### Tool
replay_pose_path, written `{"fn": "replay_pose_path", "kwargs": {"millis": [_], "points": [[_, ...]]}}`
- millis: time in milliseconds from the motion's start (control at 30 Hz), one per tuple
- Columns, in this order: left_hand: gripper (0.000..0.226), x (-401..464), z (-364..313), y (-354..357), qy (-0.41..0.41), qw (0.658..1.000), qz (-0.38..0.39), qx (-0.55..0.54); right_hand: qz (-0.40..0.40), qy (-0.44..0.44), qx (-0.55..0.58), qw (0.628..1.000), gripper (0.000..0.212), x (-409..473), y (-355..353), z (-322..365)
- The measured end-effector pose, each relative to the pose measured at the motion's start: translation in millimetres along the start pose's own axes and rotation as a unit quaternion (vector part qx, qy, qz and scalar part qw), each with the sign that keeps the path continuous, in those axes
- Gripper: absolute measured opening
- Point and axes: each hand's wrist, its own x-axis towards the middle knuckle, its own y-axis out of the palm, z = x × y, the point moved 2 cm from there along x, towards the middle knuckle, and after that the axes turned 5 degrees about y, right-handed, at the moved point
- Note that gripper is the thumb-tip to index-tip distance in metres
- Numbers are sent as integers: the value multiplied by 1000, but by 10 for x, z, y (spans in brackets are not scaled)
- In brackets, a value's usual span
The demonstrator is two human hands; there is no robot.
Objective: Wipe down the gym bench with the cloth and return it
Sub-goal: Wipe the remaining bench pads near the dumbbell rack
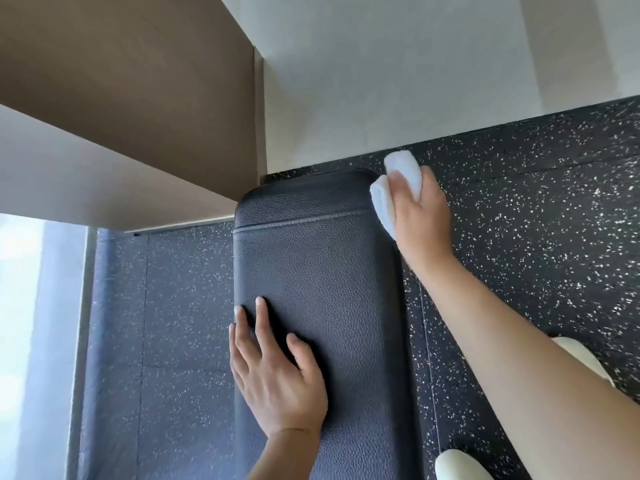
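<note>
A long black padded gym bench with a stitched seam near its far end runs up the middle of the head view. My right hand grips a folded white cloth and holds it against the bench's far right edge. My left hand lies flat on the bench's left side, fingers straight and spread, holding nothing.
Black speckled rubber flooring surrounds the bench. A white wall stands just beyond the bench's far end, with a brown panel at the left. A bright window fills the far left. Two white shoes stand at the lower right.
</note>
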Motion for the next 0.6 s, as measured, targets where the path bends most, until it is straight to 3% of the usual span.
{"fn": "replay_pose_path", "kwargs": {"millis": [367,600], "points": [[67,5,-15,5,8,1000,-11,7,-1,25,22,999,26,-931,-226,-281],[66,5,-21,6,6,1000,-13,7,-7,33,43,998,21,-308,-74,-1]]}}
